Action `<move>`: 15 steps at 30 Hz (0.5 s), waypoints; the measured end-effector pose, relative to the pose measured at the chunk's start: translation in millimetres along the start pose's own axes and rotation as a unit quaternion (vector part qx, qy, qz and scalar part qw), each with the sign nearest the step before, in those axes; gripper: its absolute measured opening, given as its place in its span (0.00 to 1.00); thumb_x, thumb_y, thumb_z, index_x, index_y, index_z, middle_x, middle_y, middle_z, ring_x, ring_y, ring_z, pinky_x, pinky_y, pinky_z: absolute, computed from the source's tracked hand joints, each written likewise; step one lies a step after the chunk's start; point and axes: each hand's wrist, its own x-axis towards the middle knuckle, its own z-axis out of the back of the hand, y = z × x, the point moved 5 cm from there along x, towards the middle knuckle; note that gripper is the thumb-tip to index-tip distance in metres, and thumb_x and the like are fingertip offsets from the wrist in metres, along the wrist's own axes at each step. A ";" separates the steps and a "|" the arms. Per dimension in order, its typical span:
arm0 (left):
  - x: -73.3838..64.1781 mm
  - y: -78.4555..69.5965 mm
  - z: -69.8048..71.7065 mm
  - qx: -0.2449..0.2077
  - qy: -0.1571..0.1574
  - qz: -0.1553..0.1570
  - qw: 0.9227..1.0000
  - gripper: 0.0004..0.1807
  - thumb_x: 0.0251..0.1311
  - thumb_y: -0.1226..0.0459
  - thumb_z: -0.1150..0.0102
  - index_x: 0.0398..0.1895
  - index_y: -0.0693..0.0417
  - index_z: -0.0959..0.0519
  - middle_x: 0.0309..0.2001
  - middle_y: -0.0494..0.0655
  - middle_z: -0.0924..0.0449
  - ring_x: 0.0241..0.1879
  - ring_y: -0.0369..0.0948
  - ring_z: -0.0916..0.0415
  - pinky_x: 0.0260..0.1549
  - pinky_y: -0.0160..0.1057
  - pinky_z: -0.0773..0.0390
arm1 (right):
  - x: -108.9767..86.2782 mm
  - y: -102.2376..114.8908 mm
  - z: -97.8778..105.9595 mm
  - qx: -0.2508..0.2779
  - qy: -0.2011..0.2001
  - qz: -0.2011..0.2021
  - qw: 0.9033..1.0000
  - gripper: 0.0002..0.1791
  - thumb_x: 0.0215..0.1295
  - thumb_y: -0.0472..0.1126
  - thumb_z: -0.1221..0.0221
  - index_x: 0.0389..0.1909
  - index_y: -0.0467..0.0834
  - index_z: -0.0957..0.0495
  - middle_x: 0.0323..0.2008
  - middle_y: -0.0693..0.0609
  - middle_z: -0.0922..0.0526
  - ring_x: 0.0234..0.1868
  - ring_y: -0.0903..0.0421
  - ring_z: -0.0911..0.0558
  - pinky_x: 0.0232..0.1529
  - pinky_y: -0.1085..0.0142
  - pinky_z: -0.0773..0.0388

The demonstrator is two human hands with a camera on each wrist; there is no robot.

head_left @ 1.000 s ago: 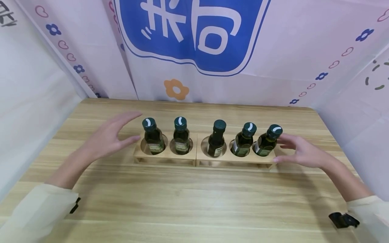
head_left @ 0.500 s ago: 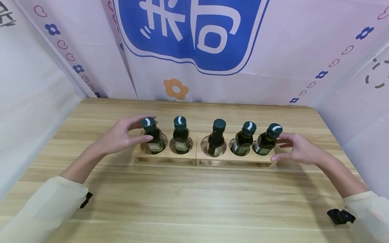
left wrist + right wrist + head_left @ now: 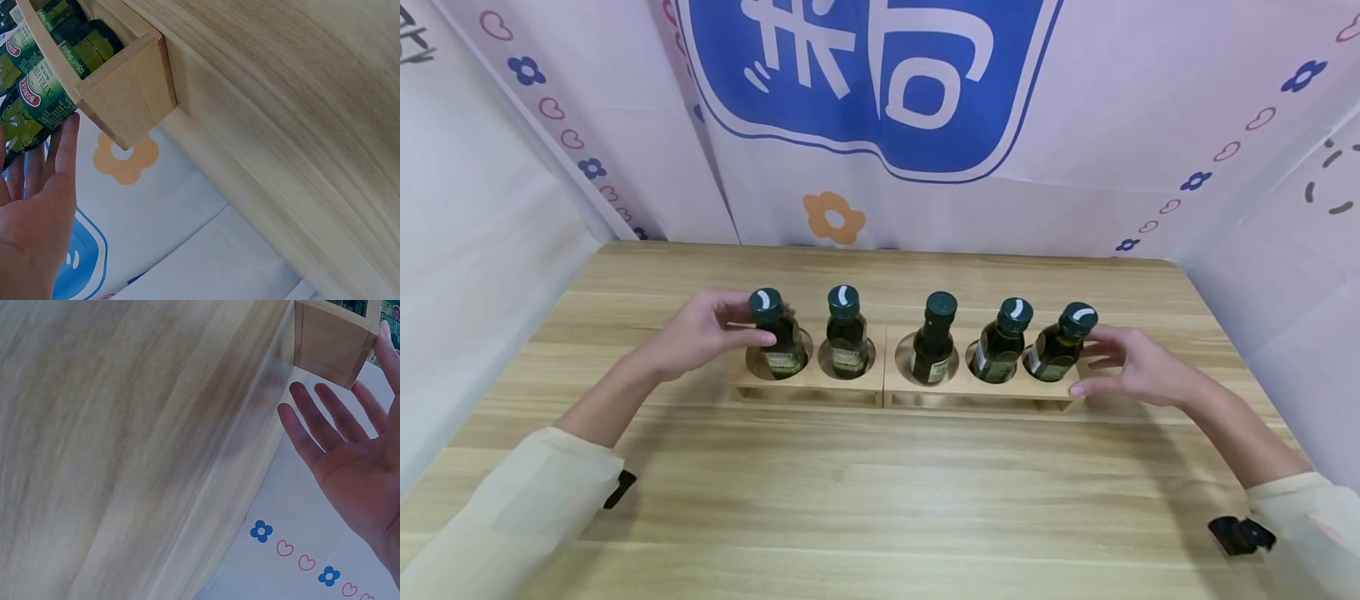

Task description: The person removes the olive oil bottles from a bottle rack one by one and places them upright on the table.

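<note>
My left hand [image 3: 703,333] pinches the leftmost olive oil bottle [image 3: 781,337], its thumb across the front and its fingers behind. That bottle sits in the round hole at the left end of a wooden rack [image 3: 820,385]. In the left wrist view the fingers lie along the green label of the bottle [image 3: 47,94]. At the other end, my right hand [image 3: 1138,367] has its thumb at the rack's corner, beside the rightmost bottle [image 3: 1058,350]. The right wrist view shows its fingers spread near the rack's end panel [image 3: 331,344].
Between the end bottles stand three more dark green bottles: one on the left [image 3: 847,337], a narrower one [image 3: 934,342] and one on the right [image 3: 998,346]. The wooden table [image 3: 880,500] meets a printed cloth backdrop [image 3: 1075,192] behind.
My left hand has moved right from beside the rack and come round the leftmost bottle. The right hand has shifted only slightly at the rack's right end. The bottles remain in place.
</note>
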 end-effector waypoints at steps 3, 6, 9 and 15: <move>0.0 -0.3 0.3 -0.008 -0.004 0.008 1.000 0.19 0.65 0.74 0.34 0.59 0.69 0.19 0.57 0.63 0.17 0.52 0.37 0.15 0.49 0.37 0.14 | -0.2 -0.1 0.3 0.001 -0.001 0.001 1.000 0.35 0.53 0.32 0.22 0.62 0.30 0.24 0.57 0.34 0.17 0.55 0.52 0.15 0.52 0.54 0.14; 0.1 -0.4 0.1 -0.012 -0.007 0.014 1.000 0.18 0.66 0.74 0.33 0.59 0.68 0.18 0.57 0.62 0.16 0.52 0.37 0.15 0.50 0.37 0.15 | -0.6 0.6 1.0 0.003 -0.001 0.001 1.000 0.35 0.53 0.32 0.22 0.62 0.30 0.24 0.56 0.33 0.17 0.55 0.41 0.15 0.52 0.52 0.14; -0.1 -0.4 -0.2 -0.012 -0.011 0.019 1.000 0.18 0.66 0.73 0.33 0.58 0.68 0.18 0.57 0.61 0.16 0.53 0.37 0.15 0.51 0.36 0.16 | -0.5 0.2 0.8 0.005 -0.001 -0.001 1.000 0.35 0.53 0.32 0.22 0.62 0.30 0.24 0.56 0.34 0.17 0.55 0.50 0.15 0.52 0.53 0.14; -0.3 0.4 0.1 -0.014 -0.020 0.027 0.999 0.17 0.68 0.72 0.35 0.58 0.69 0.18 0.56 0.60 0.15 0.53 0.37 0.15 0.52 0.34 0.17 | -0.1 -0.6 -0.7 0.014 0.001 0.009 1.000 0.35 0.53 0.31 0.23 0.62 0.30 0.24 0.57 0.33 0.17 0.53 0.73 0.20 0.52 0.59 0.14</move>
